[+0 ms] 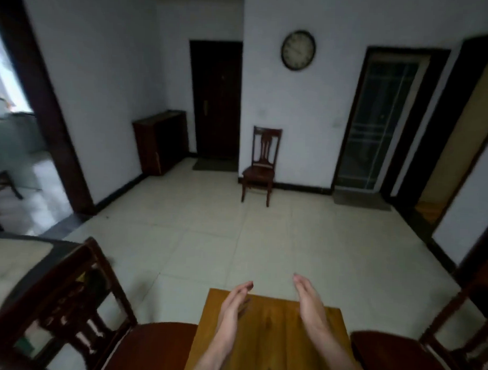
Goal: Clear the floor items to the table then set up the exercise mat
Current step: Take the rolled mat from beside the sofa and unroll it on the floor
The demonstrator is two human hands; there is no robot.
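A person stands at a small wooden table [268, 338], seen from their own head, facing a dim tiled room. At nine o'clock, far left, an open doorway [15, 116] lets in daylight. At seven o'clock a dark wooden chair [75, 298] stands just beside the table, with a pale cushioned seat [10, 259] behind it. At eleven o'clock a low dark cabinet [161, 140] sits against the wall, next to a dark door [215, 100].

Over the table at six o'clock, the left hand [234, 300] is held on edge, fingers straight and together, holding nothing. The right hand [306, 295] mirrors it, fingers straight, also holding nothing. The palms face each other, apart, above the tabletop.

At twelve o'clock a chair [261, 166] stands against the far wall, under a round clock [298, 50]. At one o'clock is a glass door [383, 123]. At five o'clock another chair [414, 354] flanks the table.

The pale floor [235, 234] fills the middle of the room. I cannot see the exercise mat anywhere.
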